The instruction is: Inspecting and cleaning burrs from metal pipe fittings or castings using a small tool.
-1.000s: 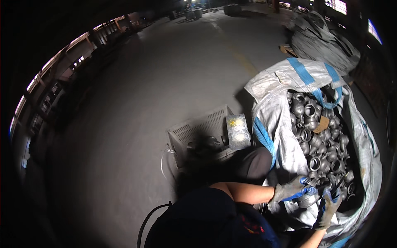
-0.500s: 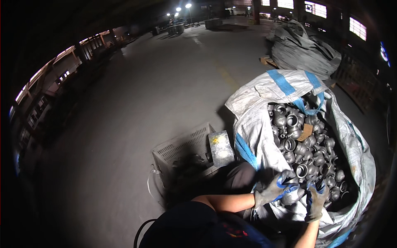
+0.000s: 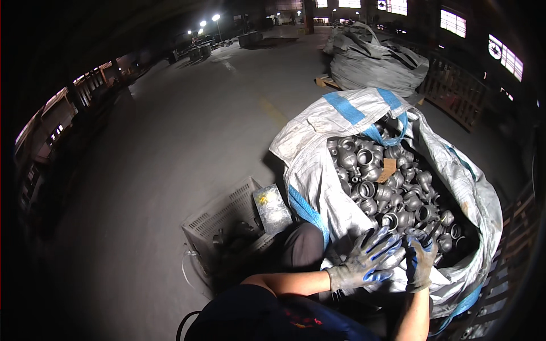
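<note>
Casting (image 3: 393,259), lower right of frame, is judged heavy, stiff and slick, best gripped around its body, and is partly covered by left hand (image 3: 364,261), fingers spread, with right hand (image 3: 420,260) curled beside it, grip hidden.

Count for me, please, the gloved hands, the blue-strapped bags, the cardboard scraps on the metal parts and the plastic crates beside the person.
Gloved hands: 2 (left hand, right hand)
Blue-strapped bag: 1
Cardboard scrap: 1
Plastic crate: 1
Total: 5
</note>
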Available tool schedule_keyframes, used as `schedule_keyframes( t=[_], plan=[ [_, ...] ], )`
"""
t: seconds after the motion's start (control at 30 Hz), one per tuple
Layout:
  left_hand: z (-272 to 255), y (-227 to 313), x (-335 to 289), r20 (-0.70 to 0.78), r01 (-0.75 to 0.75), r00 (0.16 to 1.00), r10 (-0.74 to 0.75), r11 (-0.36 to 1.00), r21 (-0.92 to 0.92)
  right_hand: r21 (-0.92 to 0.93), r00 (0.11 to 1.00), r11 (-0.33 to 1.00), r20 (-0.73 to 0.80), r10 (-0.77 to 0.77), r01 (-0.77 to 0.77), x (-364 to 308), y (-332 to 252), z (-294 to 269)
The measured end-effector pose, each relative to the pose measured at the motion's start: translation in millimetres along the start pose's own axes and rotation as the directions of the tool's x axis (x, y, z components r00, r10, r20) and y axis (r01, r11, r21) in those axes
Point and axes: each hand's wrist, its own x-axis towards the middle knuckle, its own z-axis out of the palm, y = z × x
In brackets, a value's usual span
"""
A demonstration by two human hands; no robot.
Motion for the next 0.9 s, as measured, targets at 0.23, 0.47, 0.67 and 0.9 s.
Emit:
schedule_keyframes(
  t=[0.23,0.47,0.67,0.9],
  plan=[
    [4,9,-8,-0.037,-0.013,0.999,0.013,1.000,0.014,0.310,0.988,0.950,-0.124,0.090,-0.047,-4,-14,-7],
    [9,19,-5,-0.067,0.002,0.998,-0.002,1.000,0.000,0.396,0.985,0.908,-0.046,0.169,-0.137,-12,-14,-24],
    [12,26,13,-0.048,0.057,0.997,-0.060,0.996,-0.072,0.123,0.985,0.991,-0.160,0.067,-0.047,-24,-13,-32],
    [23,37,16,-0.037,0.017,0.999,-0.023,0.988,-0.152,0.374,0.982,0.920,-0.090,0.166,-0.121,-28,3,-48]
  ],
)
